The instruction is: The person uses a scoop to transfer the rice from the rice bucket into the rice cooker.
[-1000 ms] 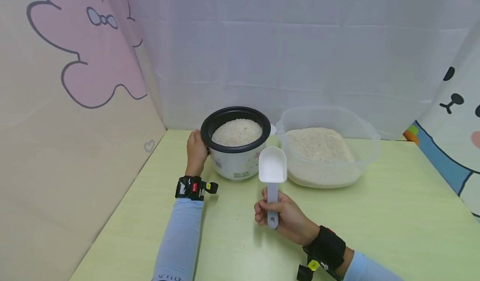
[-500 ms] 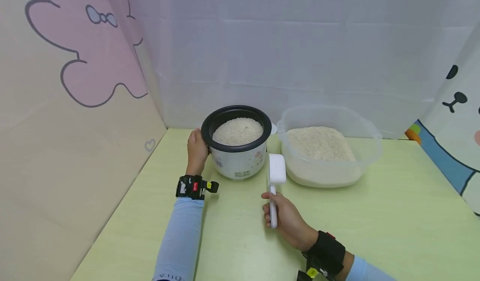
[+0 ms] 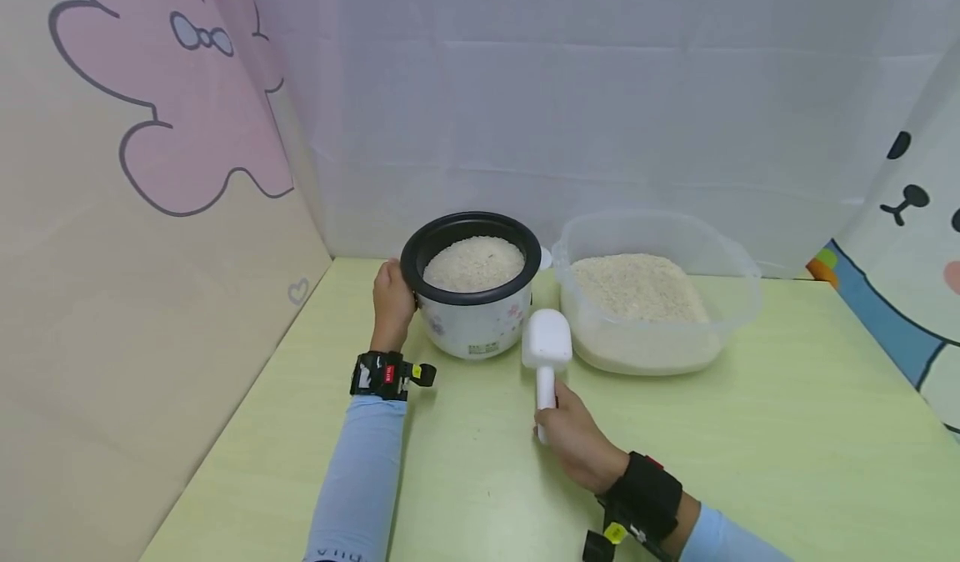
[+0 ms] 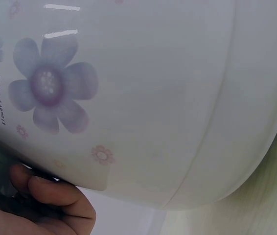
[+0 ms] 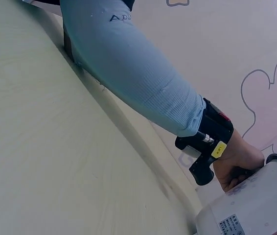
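A white rice cooker with a flower print and black rim stands at the back of the table, holding a mound of white rice. My left hand grips its dark handle at the left side, with curled fingers visible in the left wrist view. In front of the cooker, my right hand holds a white scoop by its handle. The scoop's rounded back faces up, so its inside is hidden. Just right of it sits a clear plastic tub partly filled with rice.
A pale green table carries everything. Behind it hangs a light curtain, and a cartoon-printed sheet lines the left side. The cooker and tub stand close together near the back edge.
The scoop has turned over in my right hand, from its hollow side showing, through edge-on, to its back showing. The left hand, cooker and tub stay where they were.
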`<state>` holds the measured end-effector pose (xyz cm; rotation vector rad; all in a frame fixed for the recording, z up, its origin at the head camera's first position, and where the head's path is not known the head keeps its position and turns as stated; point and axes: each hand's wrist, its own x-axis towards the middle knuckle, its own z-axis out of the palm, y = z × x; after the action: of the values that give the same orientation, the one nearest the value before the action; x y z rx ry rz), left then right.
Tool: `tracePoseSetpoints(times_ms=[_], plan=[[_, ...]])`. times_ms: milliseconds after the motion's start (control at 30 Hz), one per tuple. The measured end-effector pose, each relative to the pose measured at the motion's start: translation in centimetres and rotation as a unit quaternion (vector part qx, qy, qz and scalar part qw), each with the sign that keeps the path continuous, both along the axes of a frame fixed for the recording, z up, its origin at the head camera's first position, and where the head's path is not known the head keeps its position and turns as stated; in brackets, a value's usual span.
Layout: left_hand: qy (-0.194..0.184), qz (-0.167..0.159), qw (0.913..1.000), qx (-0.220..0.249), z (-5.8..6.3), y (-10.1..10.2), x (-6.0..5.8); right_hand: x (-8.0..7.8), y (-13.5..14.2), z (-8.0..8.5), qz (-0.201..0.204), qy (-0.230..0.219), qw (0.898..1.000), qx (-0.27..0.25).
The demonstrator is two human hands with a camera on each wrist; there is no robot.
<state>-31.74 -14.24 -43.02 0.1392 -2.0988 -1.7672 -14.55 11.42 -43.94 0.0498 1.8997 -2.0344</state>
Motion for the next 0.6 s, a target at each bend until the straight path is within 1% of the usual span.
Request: tracePoseSetpoints(times_ms=[200, 367, 600], plan=[[0.004, 0.004, 1.0000, -0.003, 0.1, 0.0, -0.1, -0.6, 0.3, -0.3, -0.002, 0.016, 1.000, 0.002], [-0.001, 0.002, 1.0000, -0.002, 0.1, 0.0, -0.1, -1.1, 0.5, -0.5, 0.006, 0.042, 0.999, 0.022], [-0.008, -0.001, 1.0000, 0.004, 0.0, -0.1, 0.0, -1.4, 0.6, -0.7, -0.008, 0.045, 0.998, 0.048]])
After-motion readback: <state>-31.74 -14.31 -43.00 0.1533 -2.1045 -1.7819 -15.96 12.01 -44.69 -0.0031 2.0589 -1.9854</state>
